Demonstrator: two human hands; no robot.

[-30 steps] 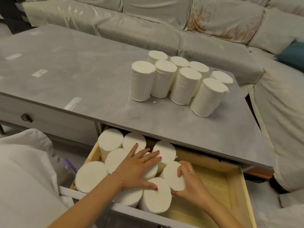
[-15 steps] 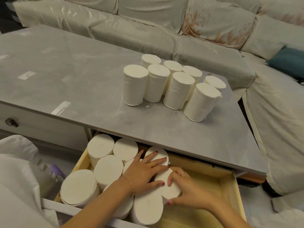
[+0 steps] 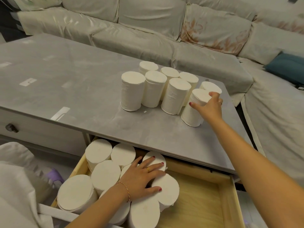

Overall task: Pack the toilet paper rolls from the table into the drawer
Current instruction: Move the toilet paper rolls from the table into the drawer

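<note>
Several white toilet paper rolls (image 3: 154,88) stand upright in a cluster on the grey table (image 3: 79,96). My right hand (image 3: 209,106) wraps around the top of the nearest right roll (image 3: 192,112), which tilts a little. Below the table edge the wooden drawer (image 3: 200,195) is pulled out. Its left half holds several rolls standing on end (image 3: 105,175). My left hand (image 3: 141,176) lies flat, fingers spread, on top of those packed rolls. The right half of the drawer shows bare wood.
A pale covered sofa (image 3: 148,30) runs behind and to the right of the table, with a teal cushion (image 3: 286,66) at right. A shut drawer with a dark knob (image 3: 11,128) is at left. White cloth (image 3: 16,186) lies at lower left.
My right hand left the drawer and reached up onto the table, closing on the nearest roll. My left hand stays pressed on the packed rolls.
</note>
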